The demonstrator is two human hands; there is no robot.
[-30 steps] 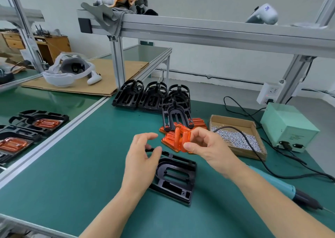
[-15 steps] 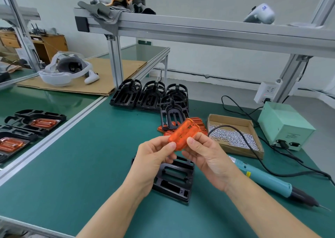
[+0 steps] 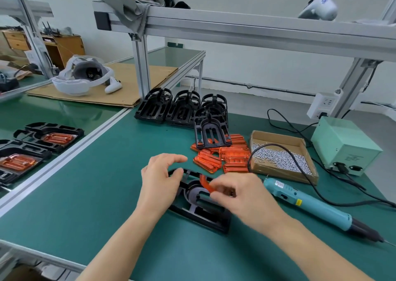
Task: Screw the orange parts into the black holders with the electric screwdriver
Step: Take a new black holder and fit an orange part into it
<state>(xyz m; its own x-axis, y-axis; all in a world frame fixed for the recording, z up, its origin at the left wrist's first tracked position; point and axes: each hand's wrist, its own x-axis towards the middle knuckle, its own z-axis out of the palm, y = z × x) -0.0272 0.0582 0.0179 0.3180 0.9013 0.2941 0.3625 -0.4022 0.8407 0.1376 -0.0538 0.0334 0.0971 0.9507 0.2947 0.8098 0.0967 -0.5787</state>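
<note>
A black holder (image 3: pixel 198 211) lies flat on the green mat in front of me. My right hand (image 3: pixel 242 197) grips an orange part (image 3: pixel 204 183) and holds it down over the holder's opening; most of the part is hidden under my fingers. My left hand (image 3: pixel 159 181) rests at the holder's left end, thumb on its rim, fingers arched above with nothing in them. The teal electric screwdriver (image 3: pixel 310 205) lies on the mat to the right, tip pointing right. More orange parts (image 3: pixel 231 158) are piled behind, and several black holders (image 3: pixel 182 109) stand beyond them.
A cardboard box of screws (image 3: pixel 280 158) sits right of the orange pile, the screwdriver's black cable draped across it. A pale green power unit (image 3: pixel 345 146) stands at the far right. Assembled holders (image 3: pixel 42 138) lie on the left bench. An aluminium frame post (image 3: pixel 140 66) rises behind.
Both hands came down from chest height to the mat. The left hand let go of the orange part and went to the holder's end; the right hand lowered the part onto the holder.
</note>
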